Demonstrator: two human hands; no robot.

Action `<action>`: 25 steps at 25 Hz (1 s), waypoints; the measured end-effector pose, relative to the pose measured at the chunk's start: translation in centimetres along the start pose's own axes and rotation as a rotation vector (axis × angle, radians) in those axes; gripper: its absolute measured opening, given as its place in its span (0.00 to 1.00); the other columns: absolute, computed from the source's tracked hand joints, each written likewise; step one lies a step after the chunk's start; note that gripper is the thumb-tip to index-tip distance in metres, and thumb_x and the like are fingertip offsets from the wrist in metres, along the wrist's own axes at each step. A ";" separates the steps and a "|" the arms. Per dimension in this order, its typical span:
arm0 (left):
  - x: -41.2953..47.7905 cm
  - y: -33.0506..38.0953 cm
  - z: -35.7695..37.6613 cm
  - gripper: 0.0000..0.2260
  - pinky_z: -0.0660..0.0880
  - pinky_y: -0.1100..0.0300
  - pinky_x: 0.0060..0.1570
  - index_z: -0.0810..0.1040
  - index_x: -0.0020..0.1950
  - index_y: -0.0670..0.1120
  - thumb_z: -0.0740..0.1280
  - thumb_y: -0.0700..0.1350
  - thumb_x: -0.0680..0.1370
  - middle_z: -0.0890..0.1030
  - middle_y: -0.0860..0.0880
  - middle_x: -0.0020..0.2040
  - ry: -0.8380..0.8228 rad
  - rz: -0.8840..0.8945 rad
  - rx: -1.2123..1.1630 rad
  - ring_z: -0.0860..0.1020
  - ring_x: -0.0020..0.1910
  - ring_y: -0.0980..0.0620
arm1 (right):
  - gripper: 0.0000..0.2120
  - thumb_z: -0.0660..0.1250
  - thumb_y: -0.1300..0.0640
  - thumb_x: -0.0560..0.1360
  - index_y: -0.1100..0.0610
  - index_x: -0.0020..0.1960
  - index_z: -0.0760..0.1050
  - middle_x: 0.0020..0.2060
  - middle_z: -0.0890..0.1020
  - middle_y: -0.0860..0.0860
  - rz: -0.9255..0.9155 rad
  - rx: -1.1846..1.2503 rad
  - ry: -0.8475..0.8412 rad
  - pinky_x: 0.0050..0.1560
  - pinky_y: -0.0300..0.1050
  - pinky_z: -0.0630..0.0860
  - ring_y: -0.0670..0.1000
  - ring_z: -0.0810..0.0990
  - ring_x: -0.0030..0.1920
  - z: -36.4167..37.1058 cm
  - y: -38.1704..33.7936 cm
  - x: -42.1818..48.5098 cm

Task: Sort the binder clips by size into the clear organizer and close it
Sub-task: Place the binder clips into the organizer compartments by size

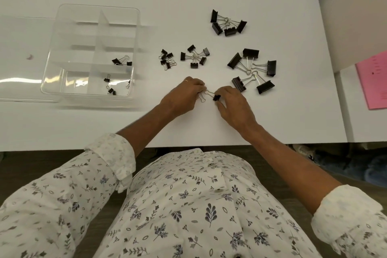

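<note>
Gripping one clip (209, 94) low over the table (272, 121): left hand (182, 98) pinches its wire handles, right hand (234, 104) pinches its black body. Organizer (62, 33) stands open at left, a few inside. Four piles (194, 56) lie beyond.

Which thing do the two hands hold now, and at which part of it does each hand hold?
One small binder clip: the right hand pinches its black body, the left hand holds its wire handles.
</note>
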State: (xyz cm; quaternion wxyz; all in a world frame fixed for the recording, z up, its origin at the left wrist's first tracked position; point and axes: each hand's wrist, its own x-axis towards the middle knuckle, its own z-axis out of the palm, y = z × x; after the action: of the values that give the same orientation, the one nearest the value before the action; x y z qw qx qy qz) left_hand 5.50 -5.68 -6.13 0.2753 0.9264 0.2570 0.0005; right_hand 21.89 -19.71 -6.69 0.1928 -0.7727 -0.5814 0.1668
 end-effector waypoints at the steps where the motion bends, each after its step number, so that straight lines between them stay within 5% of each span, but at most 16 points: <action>1: -0.1 -0.3 -0.1 0.16 0.76 0.46 0.63 0.79 0.68 0.41 0.67 0.36 0.80 0.79 0.44 0.66 0.015 -0.012 0.011 0.74 0.64 0.43 | 0.13 0.70 0.61 0.78 0.60 0.61 0.79 0.58 0.81 0.55 -0.006 0.003 0.027 0.58 0.54 0.79 0.56 0.79 0.58 0.0 0.0 0.0; 4: -0.9 -1.2 -0.6 0.14 0.78 0.48 0.55 0.81 0.65 0.43 0.68 0.43 0.79 0.80 0.46 0.58 0.072 -0.065 -0.010 0.78 0.57 0.44 | 0.11 0.71 0.59 0.76 0.59 0.58 0.80 0.52 0.83 0.53 0.028 0.072 0.094 0.55 0.49 0.79 0.54 0.81 0.53 0.2 -0.2 0.0; 7: -2.4 -1.5 -1.3 0.13 0.80 0.53 0.53 0.84 0.60 0.45 0.70 0.47 0.78 0.83 0.48 0.52 0.189 -0.179 -0.194 0.82 0.48 0.50 | 0.10 0.73 0.59 0.75 0.59 0.56 0.82 0.50 0.85 0.50 0.195 0.411 0.132 0.55 0.40 0.81 0.47 0.83 0.50 -0.2 -1.2 0.7; 10: -3.4 -1.5 -2.4 0.11 0.82 0.57 0.56 0.85 0.58 0.44 0.71 0.47 0.79 0.86 0.49 0.49 0.338 -0.464 -0.737 0.85 0.45 0.55 | 0.09 0.73 0.62 0.77 0.61 0.57 0.82 0.50 0.86 0.51 0.533 1.013 0.008 0.56 0.38 0.81 0.47 0.84 0.50 -0.6 -3.1 1.8; 13: -4.0 -2.0 -4.1 0.14 0.82 0.56 0.58 0.84 0.56 0.36 0.69 0.47 0.82 0.85 0.40 0.50 0.380 -0.579 -1.366 0.85 0.52 0.44 | 0.08 0.69 0.64 0.79 0.65 0.56 0.79 0.51 0.83 0.59 0.802 1.701 -0.087 0.61 0.45 0.81 0.56 0.83 0.54 -0.8 -4.7 2.6; 18: -5.5 -3.8 -7.3 0.14 0.80 0.59 0.60 0.82 0.55 0.37 0.68 0.48 0.82 0.85 0.42 0.50 0.463 -0.575 -1.774 0.84 0.52 0.47 | 0.08 0.68 0.64 0.79 0.66 0.56 0.78 0.53 0.83 0.62 0.821 1.896 -0.117 0.61 0.46 0.81 0.59 0.83 0.57 -0.6 -8.1 3.8; 21: -6.6 -5.9 -9.6 0.13 0.80 0.61 0.60 0.83 0.54 0.37 0.70 0.48 0.81 0.84 0.44 0.50 0.533 -0.557 -1.690 0.85 0.53 0.48 | 0.05 0.68 0.65 0.78 0.65 0.53 0.80 0.52 0.83 0.60 0.724 1.734 -0.153 0.58 0.45 0.82 0.59 0.82 0.57 -0.2 -10.6 5.0; 25: -8.6 -10.1 -13.0 0.13 0.79 0.66 0.53 0.86 0.55 0.42 0.76 0.48 0.76 0.87 0.48 0.48 0.641 -0.494 -1.041 0.85 0.49 0.55 | 0.09 0.72 0.63 0.76 0.61 0.57 0.81 0.50 0.84 0.58 0.501 1.387 -0.153 0.60 0.47 0.81 0.56 0.84 0.54 0.9 -14.9 8.0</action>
State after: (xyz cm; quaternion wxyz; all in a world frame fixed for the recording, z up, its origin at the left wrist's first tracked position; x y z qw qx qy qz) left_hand -8.61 4.15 0.95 0.5893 0.5399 0.4974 0.3375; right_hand 11.18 -8.25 -0.41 0.5518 -0.5691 -0.1603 0.5882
